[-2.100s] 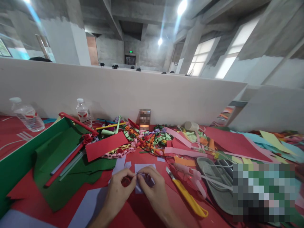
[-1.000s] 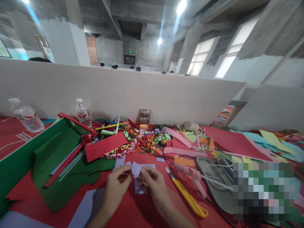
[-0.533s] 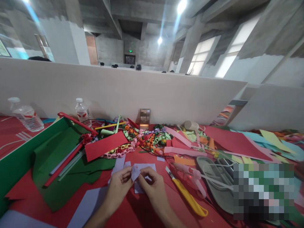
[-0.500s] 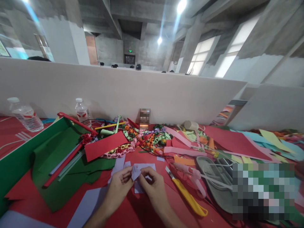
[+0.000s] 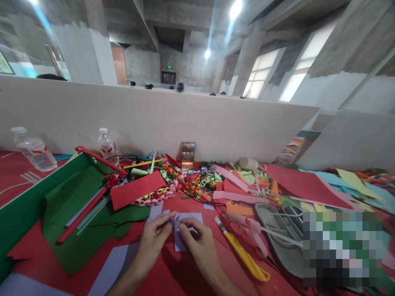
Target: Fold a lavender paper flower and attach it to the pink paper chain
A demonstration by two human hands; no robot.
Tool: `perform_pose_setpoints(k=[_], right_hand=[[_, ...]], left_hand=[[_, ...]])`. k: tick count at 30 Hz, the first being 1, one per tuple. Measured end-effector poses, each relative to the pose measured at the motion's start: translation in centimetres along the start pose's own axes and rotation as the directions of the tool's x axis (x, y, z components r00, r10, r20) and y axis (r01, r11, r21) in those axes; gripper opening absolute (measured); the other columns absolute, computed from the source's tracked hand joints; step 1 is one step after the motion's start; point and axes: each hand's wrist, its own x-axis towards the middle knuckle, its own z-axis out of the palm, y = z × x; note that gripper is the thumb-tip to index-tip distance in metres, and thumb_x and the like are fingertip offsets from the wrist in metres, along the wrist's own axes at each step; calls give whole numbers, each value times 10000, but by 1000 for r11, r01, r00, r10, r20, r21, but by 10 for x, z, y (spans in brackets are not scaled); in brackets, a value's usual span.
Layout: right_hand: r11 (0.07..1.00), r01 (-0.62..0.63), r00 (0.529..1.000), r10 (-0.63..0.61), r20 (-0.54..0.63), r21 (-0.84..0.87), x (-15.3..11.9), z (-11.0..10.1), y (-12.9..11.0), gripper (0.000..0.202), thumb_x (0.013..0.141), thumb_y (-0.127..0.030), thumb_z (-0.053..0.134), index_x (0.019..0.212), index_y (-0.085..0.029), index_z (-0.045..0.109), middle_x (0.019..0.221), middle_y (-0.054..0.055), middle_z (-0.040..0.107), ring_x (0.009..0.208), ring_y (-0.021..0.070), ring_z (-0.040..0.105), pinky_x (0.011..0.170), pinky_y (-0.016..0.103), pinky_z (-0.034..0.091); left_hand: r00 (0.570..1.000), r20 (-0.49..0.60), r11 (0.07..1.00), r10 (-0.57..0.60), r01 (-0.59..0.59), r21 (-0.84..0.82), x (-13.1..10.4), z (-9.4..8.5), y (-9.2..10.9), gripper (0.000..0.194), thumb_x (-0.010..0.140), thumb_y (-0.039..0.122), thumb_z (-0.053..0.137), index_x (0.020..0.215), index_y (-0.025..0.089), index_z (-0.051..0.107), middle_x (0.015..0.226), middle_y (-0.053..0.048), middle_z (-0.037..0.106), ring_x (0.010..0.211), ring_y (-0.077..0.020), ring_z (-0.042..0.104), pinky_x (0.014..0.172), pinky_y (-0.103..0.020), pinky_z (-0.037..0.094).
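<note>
A small folded piece of purple paper (image 5: 175, 223) is pinched between my two hands near the middle of the view. My left hand (image 5: 156, 234) grips its left side between thumb and fingers. On the right side, my right hand (image 5: 196, 238) pinches it, with the other fingers curled. Under and behind the hands, a flat purple sheet (image 5: 182, 246) lies on the red table surface (image 5: 173, 275). More purple paper (image 5: 114, 267) lies to the left of my left forearm.
A yellow craft knife (image 5: 243, 255), blade exposed, and a pink glue gun (image 5: 251, 229) lie right of my hands, beside a grey tray (image 5: 271, 242). Paper chains (image 5: 154, 198) sit behind. Green paper (image 5: 74, 230) and bottles (image 5: 36, 152) are at left.
The folded purple paper has turned between my fingers and now shows narrow, pointed folds instead of a broad face. My left fingers have shifted slightly on it.
</note>
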Motion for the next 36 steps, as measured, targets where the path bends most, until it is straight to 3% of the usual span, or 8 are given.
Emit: perform_pose_setpoints(k=[7, 12, 19, 25, 31, 36], right_hand=[[984, 106, 994, -111, -24, -143, 1, -3, 2, 215, 894, -378, 640, 879, -182, 728, 868, 60, 701, 729, 185, 617, 619, 246, 474], [984, 126, 989, -134, -59, -126, 1, -3, -2, 239, 914, -380, 615, 1001, -190, 730, 924, 75, 712, 799, 204, 653, 662, 258, 504], [998, 45, 995, -48, -86, -38, -1, -1, 1, 315, 863, -447, 681, 994, -166, 739, 829, 71, 718, 734, 205, 652, 651, 267, 522], [1000, 5, 994, -4, -106, 15, 4, -3, 7, 316, 838, -461, 705, 911, -157, 755, 836, 94, 754, 726, 213, 670, 652, 275, 521], [999, 15, 994, -18, -109, -30, 4, -5, 5, 338, 834, -470, 704, 936, -158, 784, 859, 112, 780, 745, 238, 704, 666, 293, 535], [978, 113, 986, -132, -101, -174, 2, -7, 1, 261, 892, -405, 654, 954, -190, 789, 873, 92, 788, 748, 235, 716, 670, 300, 545]], left_hand=[[998, -26, 997, -51, 49, -67, 0, 1, -1, 364, 714, 430, 812, 968, 169, 803, 1011, -111, 784, 950, -271, 721, 856, -323, 585], [997, -48, 993, -54, 48, -105, 1, -1, -5, 339, 750, 414, 784, 980, 165, 794, 1052, -115, 777, 922, -265, 731, 815, -328, 602], [983, -55, 971, 174, -162, 174, 0, -2, 1, 218, 783, 355, 717, 914, 207, 810, 1000, -97, 790, 956, -259, 732, 856, -322, 590], [971, -52, 936, 233, -210, 281, -3, 1, 1, 200, 798, 308, 665, 917, 239, 810, 1024, -75, 792, 990, -250, 731, 898, -334, 583], [993, -101, 993, 67, -57, 99, 0, 2, 0, 272, 697, 371, 765, 898, 193, 807, 966, -93, 808, 922, -277, 756, 857, -351, 605], [991, -92, 992, -96, 88, -91, 0, 1, -3, 386, 633, 389, 862, 930, 151, 795, 929, -116, 807, 878, -267, 754, 798, -315, 602]])
